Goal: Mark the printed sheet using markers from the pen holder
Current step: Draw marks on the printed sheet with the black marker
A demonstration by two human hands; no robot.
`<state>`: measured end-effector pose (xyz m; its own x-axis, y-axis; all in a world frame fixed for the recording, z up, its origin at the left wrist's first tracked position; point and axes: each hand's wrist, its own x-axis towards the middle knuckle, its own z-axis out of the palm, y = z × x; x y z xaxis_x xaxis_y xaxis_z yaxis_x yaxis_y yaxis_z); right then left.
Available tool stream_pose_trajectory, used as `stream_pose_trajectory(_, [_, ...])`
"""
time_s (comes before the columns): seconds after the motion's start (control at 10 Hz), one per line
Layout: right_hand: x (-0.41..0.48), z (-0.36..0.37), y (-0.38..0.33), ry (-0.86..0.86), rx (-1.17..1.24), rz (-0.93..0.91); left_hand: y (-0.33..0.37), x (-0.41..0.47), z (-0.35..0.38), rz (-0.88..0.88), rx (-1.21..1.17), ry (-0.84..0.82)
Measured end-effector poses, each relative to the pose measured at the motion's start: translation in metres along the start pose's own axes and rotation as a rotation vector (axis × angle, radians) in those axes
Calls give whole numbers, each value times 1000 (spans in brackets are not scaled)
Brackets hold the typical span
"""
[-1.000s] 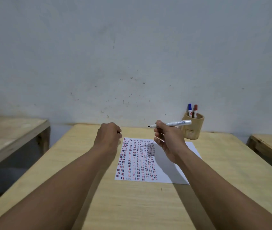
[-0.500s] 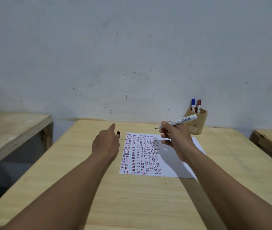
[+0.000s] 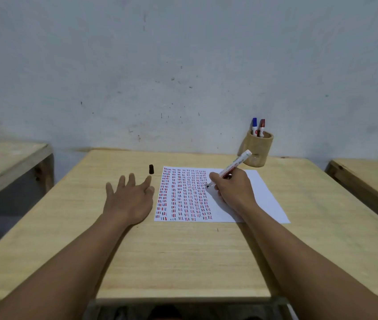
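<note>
Right hand point(image 3: 233, 189) holds a marker point(image 3: 231, 168), tip down on the sheet point(image 3: 261, 199). Left hand point(image 3: 129, 200) flat on the counter point(image 3: 183, 255), fingers spread wide, w/ black cap point(image 3: 151, 169) just past it. Pen cup point(image 3: 258, 150) far right, 2 markers point(image 3: 258, 125) inside.

A pale wooden table point(image 3: 183, 257) is filling the middle of the view, its far edge sitting against a scuffed, speckled grey-white wall point(image 3: 183, 65). Another wooden table point(image 3: 5, 165) is standing apart on the left, and the corner of a third table point(image 3: 372, 179) is showing on the right, each separated by a gap.
</note>
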<state>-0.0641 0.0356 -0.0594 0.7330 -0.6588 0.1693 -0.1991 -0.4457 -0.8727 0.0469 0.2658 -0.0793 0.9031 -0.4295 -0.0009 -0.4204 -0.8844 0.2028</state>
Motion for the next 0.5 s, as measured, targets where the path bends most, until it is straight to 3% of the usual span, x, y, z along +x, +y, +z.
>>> stream_pose_trajectory(0.5, [1,4,3,-25,-97,-39,1,-4,0,-2,7,-1])
